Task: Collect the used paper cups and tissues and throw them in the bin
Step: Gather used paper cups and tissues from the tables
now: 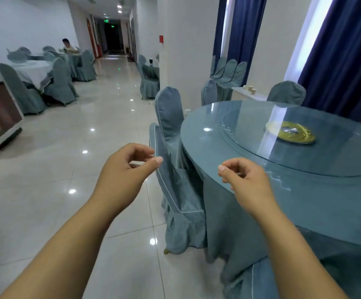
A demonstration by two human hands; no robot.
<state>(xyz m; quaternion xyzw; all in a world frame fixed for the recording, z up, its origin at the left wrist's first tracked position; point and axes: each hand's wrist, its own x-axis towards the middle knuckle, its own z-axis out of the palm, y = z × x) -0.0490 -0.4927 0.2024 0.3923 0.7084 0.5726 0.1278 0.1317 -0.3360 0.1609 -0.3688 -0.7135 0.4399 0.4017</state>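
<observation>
Evidently nothing is gripped: left hand (pixel 121 173) and right hand (pixel 248 182) are held out, fingers loosely curled, presumably ready to collect. No paper cups, tissues or bin are seen; distant pale objects (pixel 250 90) might be cups.

Small pale cup-like shapes (pixel 251 89), too far to tell surely, stand on the white ledge (pixel 238 91) beyond the table (pixel 207 152).

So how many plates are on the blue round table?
1. A gold plate sits on the glass turntable near the middle of the table. The table's right side runs out of the picture, so more could be hidden there.
</observation>
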